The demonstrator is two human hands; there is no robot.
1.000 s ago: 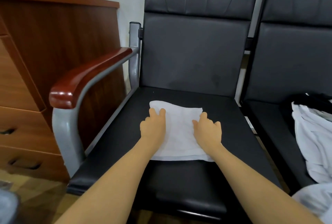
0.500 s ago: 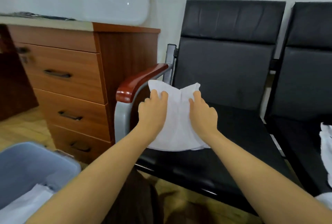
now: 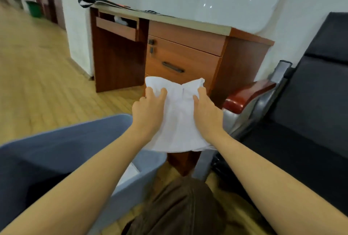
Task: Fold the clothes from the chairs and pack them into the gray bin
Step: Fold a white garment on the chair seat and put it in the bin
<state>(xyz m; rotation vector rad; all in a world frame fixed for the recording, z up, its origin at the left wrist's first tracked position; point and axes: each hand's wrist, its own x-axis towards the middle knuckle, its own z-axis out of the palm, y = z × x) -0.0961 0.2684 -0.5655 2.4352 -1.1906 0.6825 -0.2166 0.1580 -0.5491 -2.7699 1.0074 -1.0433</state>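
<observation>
Two hands carry one folded white garment [image 3: 178, 120] through the air in the head view, my left hand [image 3: 148, 110] and my right hand [image 3: 206, 114] each gripping a side, fingers curled over the top and the cloth sagging between them. It hangs off the chair, above the near corner of the gray bin [image 3: 79, 140], whose rim sits just below and to the left of the cloth. I judge this garment folded and partway through its trip to the bin; a patch of white already lies inside the bin by my left forearm, so some packing looks done. How many clothes wait on the chairs cannot be told from this angle, since only part of one black chair [image 3: 301, 140] shows. For room, the red armrest [image 3: 248, 95] stands just beside my right wrist, the wooden desk [image 3: 188, 54] rises close behind the cloth, and the bin wall is near my left arm; the open way is down and leftward, over the rim.
</observation>
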